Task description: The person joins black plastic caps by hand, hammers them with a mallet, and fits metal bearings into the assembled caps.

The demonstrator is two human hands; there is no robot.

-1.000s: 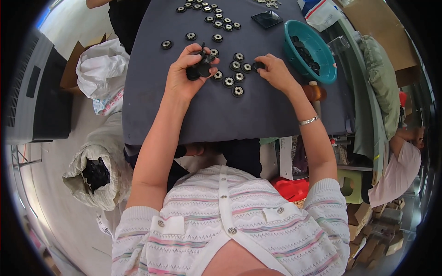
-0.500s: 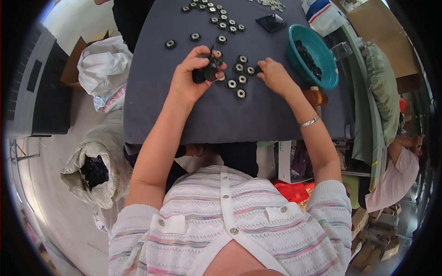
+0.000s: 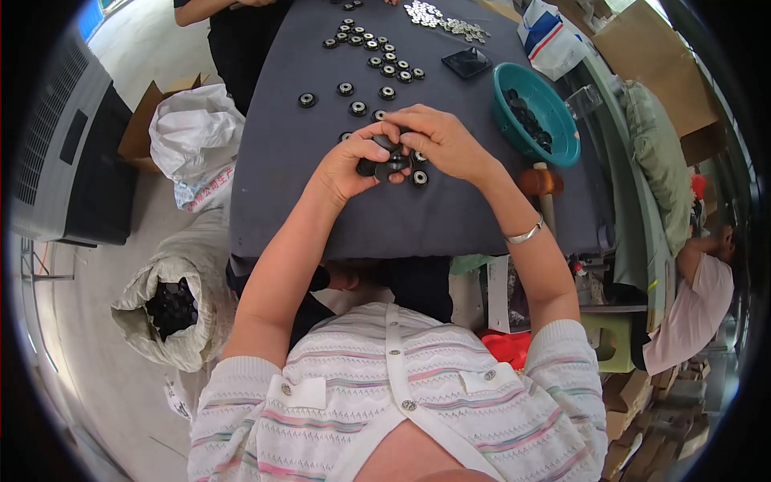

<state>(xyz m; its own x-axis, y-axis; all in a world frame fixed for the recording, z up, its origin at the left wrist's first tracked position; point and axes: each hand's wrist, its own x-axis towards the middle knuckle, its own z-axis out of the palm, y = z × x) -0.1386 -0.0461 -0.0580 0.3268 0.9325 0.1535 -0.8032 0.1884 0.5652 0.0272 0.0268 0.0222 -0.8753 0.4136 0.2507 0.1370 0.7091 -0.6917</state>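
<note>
Several black round plastic pieces (image 3: 393, 166) are bunched in my left hand (image 3: 344, 170), its fingers curled round them. My right hand (image 3: 450, 146) meets it over the table, thumb and fingers closed at the upper pieces of the bunch. Whether it grips one of these or another small part is hidden by the fingers. Just below the hands lies a black wheel with a metal bearing centre (image 3: 420, 177); others like it are partly covered by my hands. More such wheels (image 3: 358, 108) are spread farther up the grey cloth.
To the right stand a teal basin (image 3: 564, 151) holding black pieces and a mallet with an amber head (image 3: 536, 181). Small metal rings (image 3: 446, 22) and a dark flat square (image 3: 467, 62) lie far back. An open sack (image 3: 132, 313) sits left; another person's arm (image 3: 199, 10) shows beyond.
My right hand has moved left from the table beside the wheels to my left hand. My left hand has come slightly right and nearer, still holding the black pieces. The view has shifted a little.
</note>
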